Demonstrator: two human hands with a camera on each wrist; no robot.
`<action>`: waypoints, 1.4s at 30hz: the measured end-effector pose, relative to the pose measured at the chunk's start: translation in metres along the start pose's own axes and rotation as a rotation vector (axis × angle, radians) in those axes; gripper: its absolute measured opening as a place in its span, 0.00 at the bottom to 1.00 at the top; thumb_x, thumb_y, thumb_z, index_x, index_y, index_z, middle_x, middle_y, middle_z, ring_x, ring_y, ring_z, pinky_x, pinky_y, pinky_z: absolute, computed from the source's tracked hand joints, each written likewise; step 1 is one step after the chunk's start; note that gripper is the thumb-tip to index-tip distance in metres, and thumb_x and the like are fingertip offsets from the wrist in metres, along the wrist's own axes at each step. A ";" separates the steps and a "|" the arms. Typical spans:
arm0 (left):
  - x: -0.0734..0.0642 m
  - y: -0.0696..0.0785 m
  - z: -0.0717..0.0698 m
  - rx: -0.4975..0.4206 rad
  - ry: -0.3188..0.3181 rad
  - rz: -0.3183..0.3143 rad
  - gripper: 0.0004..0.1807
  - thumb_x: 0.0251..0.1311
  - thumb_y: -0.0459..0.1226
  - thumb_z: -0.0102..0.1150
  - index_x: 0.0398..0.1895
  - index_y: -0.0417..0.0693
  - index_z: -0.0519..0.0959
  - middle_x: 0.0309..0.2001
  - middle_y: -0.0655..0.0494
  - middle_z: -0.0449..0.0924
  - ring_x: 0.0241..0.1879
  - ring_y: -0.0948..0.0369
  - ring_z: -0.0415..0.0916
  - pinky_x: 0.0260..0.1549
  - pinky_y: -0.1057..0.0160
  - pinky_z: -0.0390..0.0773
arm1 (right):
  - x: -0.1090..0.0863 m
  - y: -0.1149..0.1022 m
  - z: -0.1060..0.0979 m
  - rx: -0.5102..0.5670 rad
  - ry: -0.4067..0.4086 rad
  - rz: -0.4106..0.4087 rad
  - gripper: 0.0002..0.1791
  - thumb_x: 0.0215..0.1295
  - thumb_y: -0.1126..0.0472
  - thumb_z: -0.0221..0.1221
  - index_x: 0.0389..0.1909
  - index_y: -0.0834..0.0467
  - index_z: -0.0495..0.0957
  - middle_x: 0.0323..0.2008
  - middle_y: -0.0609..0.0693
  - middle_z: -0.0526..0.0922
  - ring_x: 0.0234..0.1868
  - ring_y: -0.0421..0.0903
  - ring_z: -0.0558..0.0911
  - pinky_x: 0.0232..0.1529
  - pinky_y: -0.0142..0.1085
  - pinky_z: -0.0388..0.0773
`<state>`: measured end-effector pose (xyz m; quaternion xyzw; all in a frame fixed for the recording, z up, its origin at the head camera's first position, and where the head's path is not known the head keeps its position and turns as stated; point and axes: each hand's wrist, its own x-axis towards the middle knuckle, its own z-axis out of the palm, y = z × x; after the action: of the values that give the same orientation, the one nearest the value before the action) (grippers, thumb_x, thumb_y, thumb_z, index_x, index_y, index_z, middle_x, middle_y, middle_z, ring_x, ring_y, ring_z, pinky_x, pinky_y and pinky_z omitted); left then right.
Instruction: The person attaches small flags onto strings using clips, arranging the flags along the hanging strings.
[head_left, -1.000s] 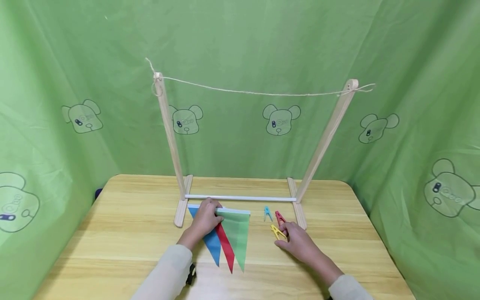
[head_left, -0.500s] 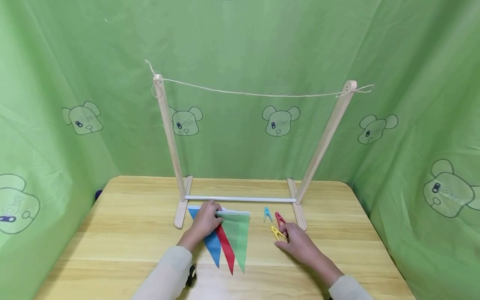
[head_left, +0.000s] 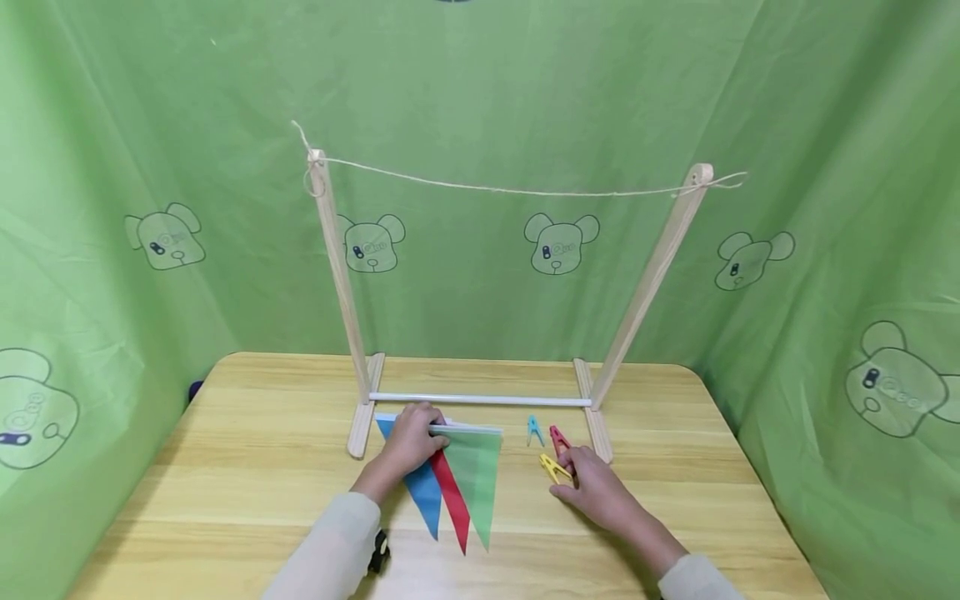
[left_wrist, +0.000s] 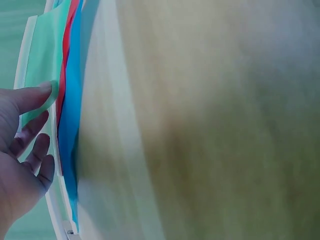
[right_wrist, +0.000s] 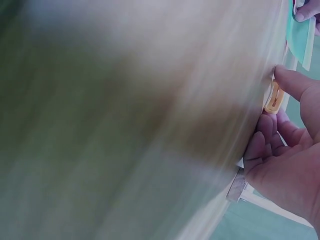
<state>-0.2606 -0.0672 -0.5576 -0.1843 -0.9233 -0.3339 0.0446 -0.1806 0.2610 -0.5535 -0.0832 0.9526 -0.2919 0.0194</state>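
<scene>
Three pennants lie overlapped on the table: a blue pennant (head_left: 426, 496), a red pennant (head_left: 453, 497) and a green pennant (head_left: 476, 475) on top. My left hand (head_left: 409, 437) grips the green one near its white top edge, thumb over the cloth. In the left wrist view its other fingers curl behind that edge. To the right, my right hand (head_left: 596, 487) has thumb and fingers round a yellow clothespin (head_left: 553, 467) on the tabletop. Just beyond the fingers are a red clothespin (head_left: 558, 437) and a blue clothespin (head_left: 534, 431).
Behind the hands stands a wooden frame with a left post (head_left: 339, 267), a right post (head_left: 652, 283) and a white crossbar (head_left: 480, 400). A sagging string (head_left: 487, 188) joins the post tops. Green curtains (head_left: 465, 100) enclose the wooden table (head_left: 247, 467).
The green pennant's top edge has shifted slightly to the right and nearer under my left hand. My right hand has stayed almost still at the yellow clothespin.
</scene>
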 end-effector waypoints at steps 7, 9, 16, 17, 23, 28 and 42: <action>0.000 0.001 -0.005 -0.081 -0.030 0.024 0.08 0.53 0.33 0.77 0.29 0.48 0.84 0.35 0.57 0.84 0.38 0.59 0.75 0.39 0.59 0.77 | 0.000 0.000 -0.002 0.025 -0.005 0.014 0.20 0.56 0.62 0.76 0.45 0.62 0.78 0.38 0.49 0.76 0.36 0.42 0.71 0.34 0.31 0.72; 0.001 0.002 -0.007 -0.120 -0.044 0.012 0.07 0.55 0.33 0.76 0.29 0.49 0.84 0.34 0.58 0.84 0.35 0.62 0.75 0.37 0.62 0.77 | -0.001 0.000 -0.004 0.032 -0.006 0.014 0.20 0.57 0.62 0.76 0.45 0.62 0.78 0.38 0.49 0.76 0.35 0.42 0.71 0.33 0.30 0.71; -0.001 0.006 -0.015 -0.199 -0.070 0.017 0.04 0.59 0.32 0.74 0.32 0.48 0.85 0.30 0.61 0.82 0.28 0.65 0.72 0.29 0.67 0.75 | -0.002 -0.003 -0.008 0.057 0.000 0.018 0.18 0.56 0.65 0.75 0.45 0.62 0.79 0.35 0.48 0.75 0.34 0.41 0.71 0.31 0.29 0.71; -0.001 0.007 -0.016 -0.207 -0.070 0.018 0.04 0.59 0.33 0.73 0.32 0.48 0.86 0.30 0.61 0.82 0.28 0.65 0.72 0.29 0.67 0.75 | -0.002 -0.004 -0.009 0.063 0.002 0.018 0.18 0.56 0.65 0.75 0.45 0.62 0.79 0.35 0.48 0.75 0.33 0.41 0.71 0.30 0.28 0.71; -0.005 0.011 -0.019 -0.248 -0.038 0.033 0.02 0.64 0.35 0.70 0.33 0.50 0.86 0.28 0.62 0.80 0.27 0.65 0.71 0.27 0.68 0.74 | -0.002 -0.007 -0.015 0.076 0.014 0.017 0.19 0.56 0.66 0.74 0.46 0.63 0.79 0.37 0.49 0.76 0.34 0.42 0.72 0.31 0.28 0.73; -0.009 0.012 -0.021 -0.289 -0.020 0.030 0.02 0.67 0.37 0.67 0.37 0.51 0.87 0.28 0.62 0.81 0.26 0.66 0.71 0.26 0.68 0.75 | -0.001 -0.008 -0.018 0.064 0.018 0.004 0.19 0.58 0.66 0.73 0.48 0.64 0.80 0.38 0.48 0.77 0.36 0.41 0.73 0.34 0.29 0.76; -0.013 0.024 -0.027 -0.339 0.094 0.034 0.05 0.64 0.33 0.69 0.39 0.50 0.90 0.37 0.57 0.89 0.31 0.68 0.78 0.30 0.70 0.80 | 0.004 -0.014 -0.040 0.089 0.067 -0.038 0.15 0.63 0.67 0.69 0.50 0.62 0.80 0.39 0.49 0.79 0.38 0.41 0.77 0.36 0.28 0.81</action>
<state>-0.2409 -0.0715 -0.5256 -0.1888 -0.8475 -0.4922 0.0615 -0.1864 0.2710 -0.5126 -0.0905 0.9371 -0.3368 -0.0142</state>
